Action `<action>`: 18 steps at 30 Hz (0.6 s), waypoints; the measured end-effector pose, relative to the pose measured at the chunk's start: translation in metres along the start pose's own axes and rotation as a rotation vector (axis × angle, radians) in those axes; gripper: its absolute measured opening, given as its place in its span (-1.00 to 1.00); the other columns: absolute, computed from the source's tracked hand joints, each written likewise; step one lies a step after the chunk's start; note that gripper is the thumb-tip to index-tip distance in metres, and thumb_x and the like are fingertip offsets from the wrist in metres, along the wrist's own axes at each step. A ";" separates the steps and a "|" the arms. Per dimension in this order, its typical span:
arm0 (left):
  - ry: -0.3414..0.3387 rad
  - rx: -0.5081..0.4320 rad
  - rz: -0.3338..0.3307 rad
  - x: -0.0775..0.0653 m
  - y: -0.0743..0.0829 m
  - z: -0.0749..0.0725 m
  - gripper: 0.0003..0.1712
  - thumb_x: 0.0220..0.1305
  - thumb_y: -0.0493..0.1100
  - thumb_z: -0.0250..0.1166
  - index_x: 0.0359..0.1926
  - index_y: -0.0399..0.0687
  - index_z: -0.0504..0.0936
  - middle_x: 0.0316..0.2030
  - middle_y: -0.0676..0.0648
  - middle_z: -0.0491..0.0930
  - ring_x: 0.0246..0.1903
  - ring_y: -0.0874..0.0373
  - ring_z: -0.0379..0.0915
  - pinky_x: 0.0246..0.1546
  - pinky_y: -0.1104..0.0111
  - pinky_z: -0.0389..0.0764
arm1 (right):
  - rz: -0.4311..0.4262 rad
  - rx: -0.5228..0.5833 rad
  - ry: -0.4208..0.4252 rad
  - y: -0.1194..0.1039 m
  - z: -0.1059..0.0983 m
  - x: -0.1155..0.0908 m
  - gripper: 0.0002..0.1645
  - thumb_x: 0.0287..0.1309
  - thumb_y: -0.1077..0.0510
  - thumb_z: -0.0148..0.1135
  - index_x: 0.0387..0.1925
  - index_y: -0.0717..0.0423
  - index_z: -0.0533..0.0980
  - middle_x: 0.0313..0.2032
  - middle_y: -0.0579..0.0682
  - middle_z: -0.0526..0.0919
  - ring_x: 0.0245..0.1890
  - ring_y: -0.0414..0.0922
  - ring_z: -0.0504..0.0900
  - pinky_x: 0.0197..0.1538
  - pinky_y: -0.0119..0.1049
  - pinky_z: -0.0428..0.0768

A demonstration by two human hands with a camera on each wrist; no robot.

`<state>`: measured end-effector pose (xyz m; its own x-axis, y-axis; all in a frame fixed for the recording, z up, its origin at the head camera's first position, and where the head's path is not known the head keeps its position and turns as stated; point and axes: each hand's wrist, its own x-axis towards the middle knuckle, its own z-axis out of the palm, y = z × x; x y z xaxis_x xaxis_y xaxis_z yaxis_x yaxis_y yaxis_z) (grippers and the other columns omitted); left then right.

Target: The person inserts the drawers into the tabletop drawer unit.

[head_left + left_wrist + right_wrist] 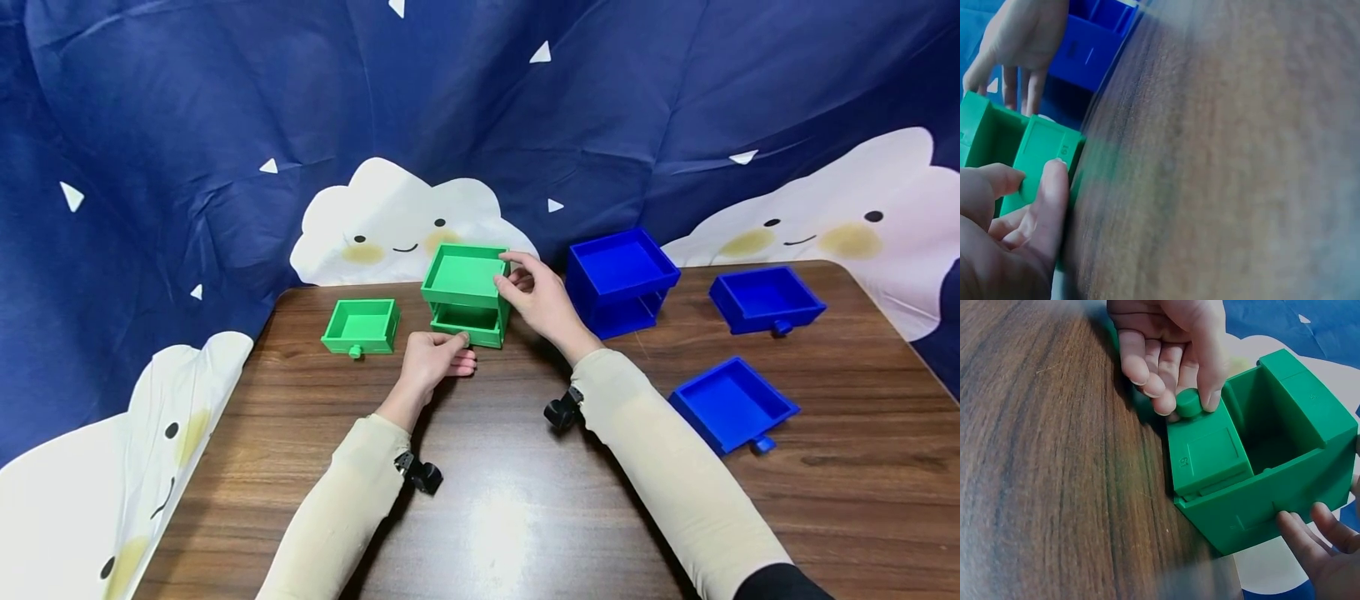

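A small green cabinet (463, 287) stands upright near the table's back edge. Its upper slot is empty, and a green drawer (1210, 450) sits in the lower one. The left hand (435, 360) pinches that drawer's round knob (1189, 402), thumb on one side and fingers on the other. At the cabinet's upper right edge, the right hand (543, 302) holds it, thumb at the top rim and fingertips (1291, 522) against the side wall. A second green drawer (360, 327) lies on the table to the left, knob facing forward.
A blue cabinet (622, 279) with open slots stands right of the green one. Two blue drawers lie further right: one drawer (767, 298) toward the back, another drawer (735, 404) nearer the front. Behind the wooden table (480, 500) hangs a dark blue cloud-print cloth (450, 100).
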<state>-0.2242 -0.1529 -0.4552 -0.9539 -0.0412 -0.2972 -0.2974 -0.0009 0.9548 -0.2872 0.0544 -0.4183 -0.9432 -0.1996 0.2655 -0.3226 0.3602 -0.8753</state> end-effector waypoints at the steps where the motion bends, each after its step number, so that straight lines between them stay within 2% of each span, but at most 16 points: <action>1: -0.001 -0.001 -0.002 0.001 0.000 0.000 -0.63 0.55 -0.24 0.31 0.02 -0.62 0.70 -0.55 -0.10 0.74 -0.58 0.22 0.73 -0.42 0.40 0.80 | 0.002 0.001 -0.001 0.000 0.000 0.000 -0.45 0.51 0.06 0.32 0.42 0.12 0.53 -0.02 0.24 0.69 0.02 0.16 0.69 0.28 0.07 0.65; 18: -0.002 0.012 -0.018 0.012 0.003 0.002 -0.61 0.56 -0.23 0.29 0.03 -0.62 0.68 -0.55 -0.09 0.74 -0.58 0.21 0.73 -0.42 0.38 0.81 | 0.015 0.016 0.008 -0.003 -0.001 -0.001 -0.43 0.48 0.06 0.35 0.42 0.13 0.55 -0.03 0.25 0.72 -0.01 0.18 0.72 0.23 0.06 0.67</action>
<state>-0.2363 -0.1510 -0.4562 -0.9485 -0.0392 -0.3145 -0.3151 0.0104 0.9490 -0.2848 0.0543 -0.4155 -0.9486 -0.1868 0.2556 -0.3072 0.3483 -0.8856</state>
